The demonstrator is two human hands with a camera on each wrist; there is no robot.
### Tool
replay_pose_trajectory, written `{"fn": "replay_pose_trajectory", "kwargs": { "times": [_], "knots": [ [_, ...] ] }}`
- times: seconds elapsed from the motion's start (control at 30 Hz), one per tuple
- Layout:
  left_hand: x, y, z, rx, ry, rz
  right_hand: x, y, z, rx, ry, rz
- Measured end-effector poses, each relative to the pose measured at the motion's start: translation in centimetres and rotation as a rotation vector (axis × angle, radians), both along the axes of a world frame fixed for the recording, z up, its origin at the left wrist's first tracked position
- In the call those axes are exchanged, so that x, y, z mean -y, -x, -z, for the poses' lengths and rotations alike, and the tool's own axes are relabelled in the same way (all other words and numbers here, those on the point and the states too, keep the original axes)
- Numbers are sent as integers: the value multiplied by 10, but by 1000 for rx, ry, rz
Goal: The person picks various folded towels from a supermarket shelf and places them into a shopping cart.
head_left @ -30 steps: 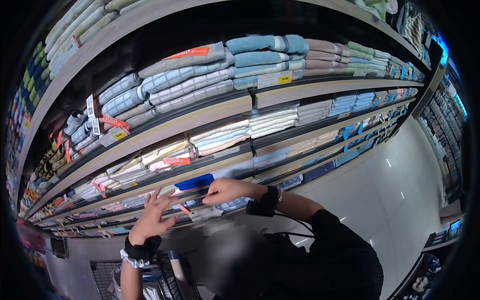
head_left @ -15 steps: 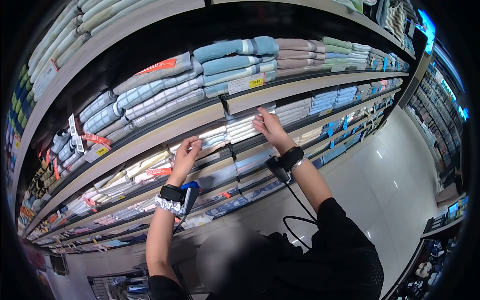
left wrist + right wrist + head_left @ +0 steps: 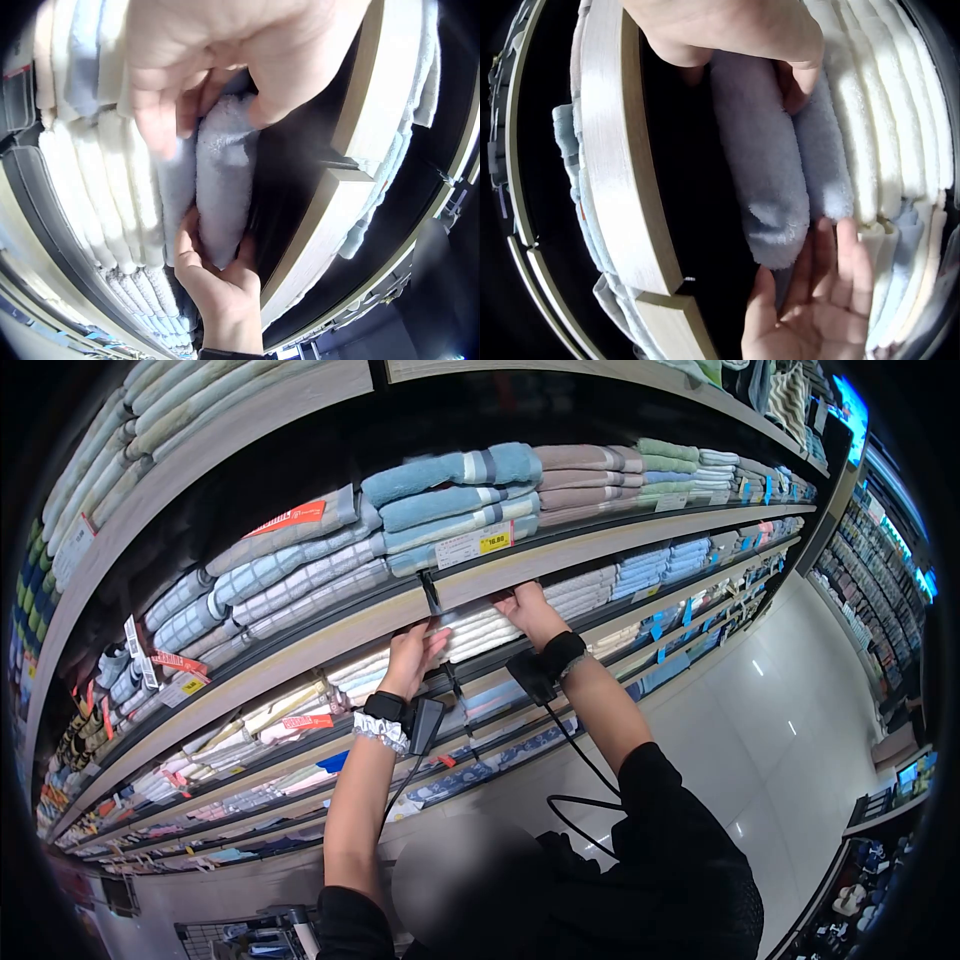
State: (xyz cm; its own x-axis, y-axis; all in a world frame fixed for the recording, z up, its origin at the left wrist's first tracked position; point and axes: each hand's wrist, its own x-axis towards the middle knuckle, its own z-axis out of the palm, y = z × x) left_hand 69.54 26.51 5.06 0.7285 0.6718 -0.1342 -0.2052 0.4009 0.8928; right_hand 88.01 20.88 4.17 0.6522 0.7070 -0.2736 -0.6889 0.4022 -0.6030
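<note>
A folded pale blue-grey towel [image 3: 225,172] lies on top of a similar folded towel [image 3: 829,165], above a stack of white towels [image 3: 485,640] on a middle shelf. My left hand [image 3: 408,660] holds the near left end of the top one, thumb above and some fingers slipped in below. At its other end, my right hand [image 3: 532,612] grips it between thumb and fingers, one finger pushed into the gap between the two towels [image 3: 761,150]. Part of the right hand's fingers is hidden under the shelf above.
Close above the hands runs the wooden front edge [image 3: 520,565] of the upper shelf, with teal towels [image 3: 450,480] and a price tag [image 3: 475,545] over it. Cream towels [image 3: 375,678] lie left of the white stack. A cart [image 3: 240,940] stands at lower left.
Both hands have risen from the lower shelf, near something blue, to the white stack. They have drawn closer together and taken hold of the top towel. The view has swung right.
</note>
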Motion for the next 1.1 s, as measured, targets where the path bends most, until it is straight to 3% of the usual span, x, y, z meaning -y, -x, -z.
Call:
{"fn": "replay_pose_trajectory", "kwargs": {
  "times": [0.27, 0.33, 0.5, 0.63, 0.7, 0.8, 1.07, 1.1],
  "knots": [
    [-4, -14, 13, 114, 125, -24, 8, 3, 7, -35, 37, 9],
    [-7, -14, 17, 159, 181, 84, 22, 2, 13, 36, -40, -83],
    [7, -18, 18, 284, 248, 91, 60, 5, 21, 182, -82, -259],
    [13, -16, 23, 329, 303, 152, 86, 16, 18, 129, -132, -279],
    [19, -13, 29, 322, 308, 175, 98, 15, 23, -6, 8, -254],
    [32, -8, 32, 348, 422, 196, 117, 13, 39, -14, 34, -254],
    [46, 18, 75, 388, 532, 153, 154, 18, 46, 141, -19, -396],
    [46, 22, 81, 397, 549, 224, 158, 19, 46, 173, -13, -421]
  ]
}}
